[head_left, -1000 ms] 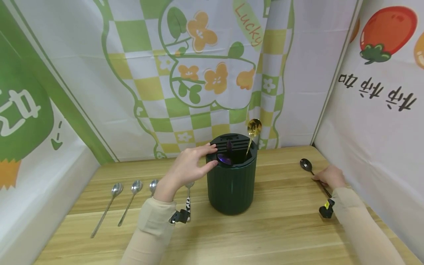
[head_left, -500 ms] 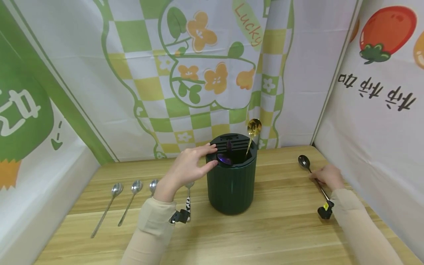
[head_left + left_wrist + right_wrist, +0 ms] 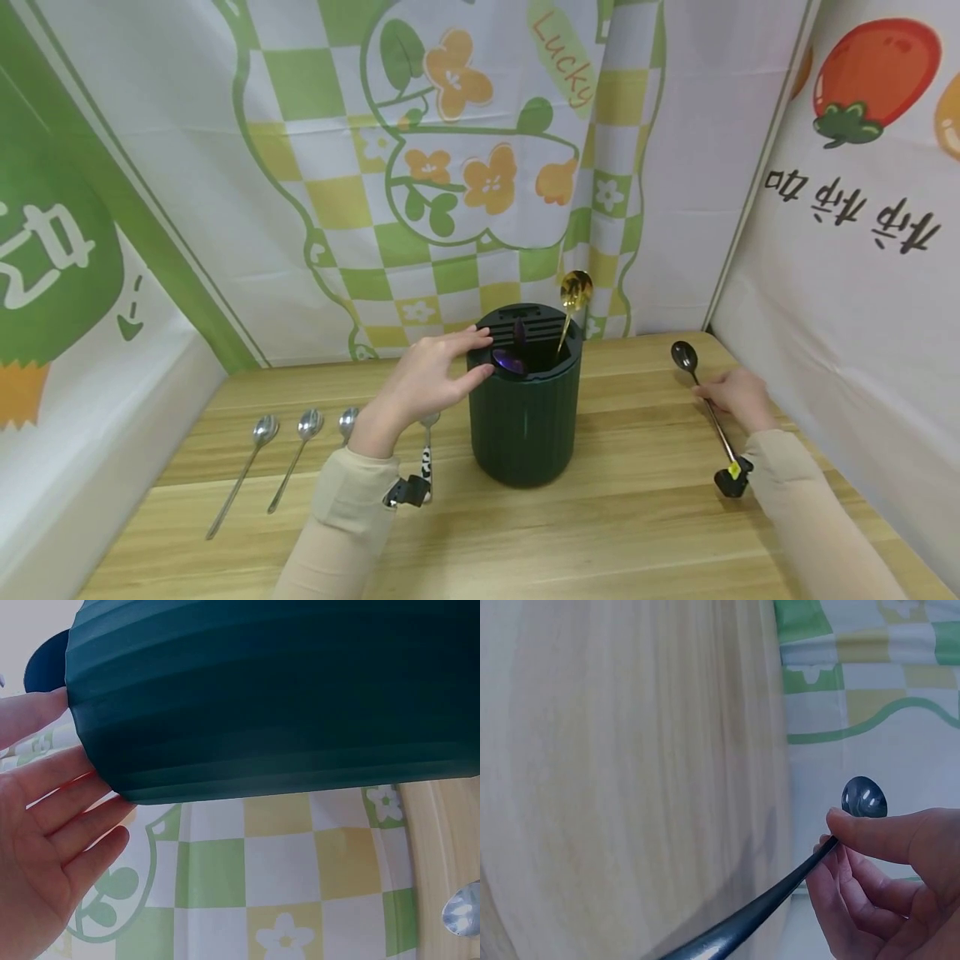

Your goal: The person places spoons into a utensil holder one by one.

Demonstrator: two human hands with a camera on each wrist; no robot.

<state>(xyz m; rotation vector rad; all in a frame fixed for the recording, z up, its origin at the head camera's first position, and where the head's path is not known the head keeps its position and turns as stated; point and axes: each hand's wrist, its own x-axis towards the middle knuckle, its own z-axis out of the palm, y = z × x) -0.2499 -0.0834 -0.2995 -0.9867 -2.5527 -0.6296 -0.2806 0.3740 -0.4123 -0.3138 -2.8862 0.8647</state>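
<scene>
A dark green ribbed utensil holder [image 3: 522,429] stands on the table with a slotted black lid. My left hand [image 3: 423,379] touches its upper left rim with fingers extended; in the left wrist view the fingertips meet the ribbed wall [image 3: 262,705]. A gold spoon [image 3: 576,292] and a purple spoon [image 3: 510,360] stick out of the holder's opening. At the right, my right hand [image 3: 738,398] pinches a black spoon [image 3: 684,356] by its handle, between thumb and fingers. In the right wrist view the spoon's handle [image 3: 742,922] slants above the wood.
Left of the holder lie several silver spoons [image 3: 265,429] in a row, partly covered by the left arm. One has a black-and-white patterned handle [image 3: 426,462]. Printed cloth walls close in the wooden table [image 3: 600,533] at the back and both sides.
My right hand has moved slightly left and away from me, bringing the black spoon with it. The left hand stays at the holder's rim.
</scene>
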